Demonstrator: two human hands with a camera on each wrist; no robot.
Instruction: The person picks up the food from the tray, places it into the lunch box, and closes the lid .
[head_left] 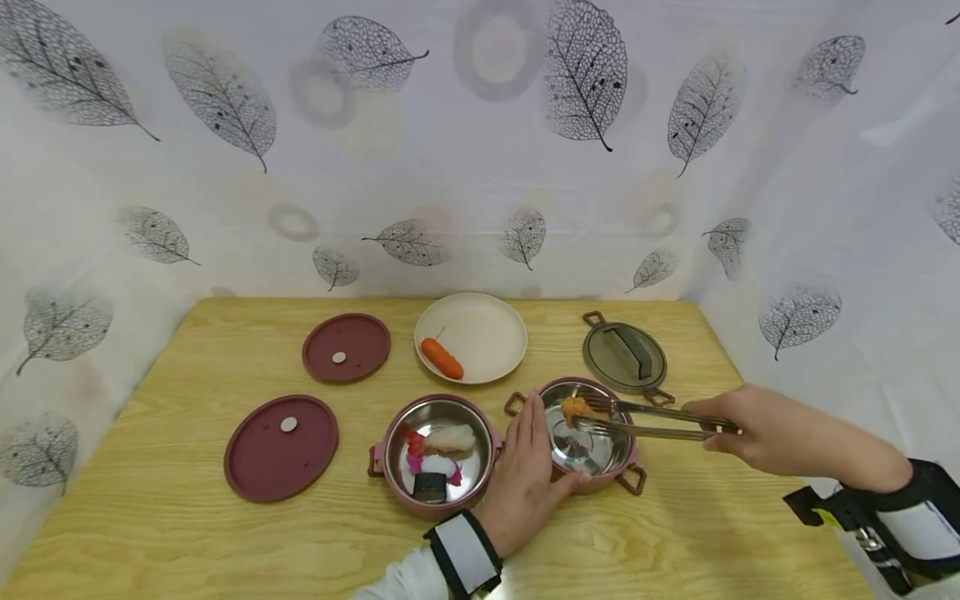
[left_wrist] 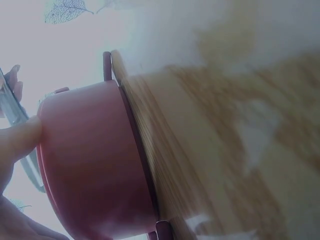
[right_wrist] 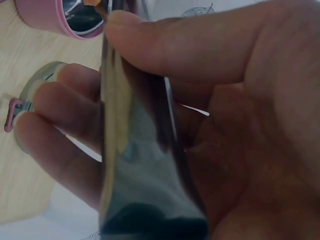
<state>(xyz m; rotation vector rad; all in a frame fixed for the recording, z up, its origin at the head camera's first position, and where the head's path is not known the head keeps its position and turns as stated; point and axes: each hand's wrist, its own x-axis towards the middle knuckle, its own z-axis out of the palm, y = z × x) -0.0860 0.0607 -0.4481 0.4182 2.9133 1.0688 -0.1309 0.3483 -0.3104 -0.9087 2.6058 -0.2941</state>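
Pinching the tongs (head_left: 660, 409) with your right hand (head_left: 780, 433), thumb against fingers; tips flank the orange food piece (head_left: 574, 408) within the right pot's (head_left: 600, 482) rim. Can't tell if it's lifted. Your left hand (head_left: 525, 479) has fingers nearly straight, thumb spread, touching that pot from 6 to 9 o'clock. Left pot (head_left: 438, 408) with food pieces (head_left: 452, 439): its 9. Dark lid (head_left: 600, 354): 1 o'clock. Plate (head_left: 487, 337) with carrot (head_left: 442, 358): 10.

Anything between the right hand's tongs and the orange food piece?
Nothing visible: the tongs in the right hand reach into the open pot to the orange food piece; the left hand is on the opposite side.
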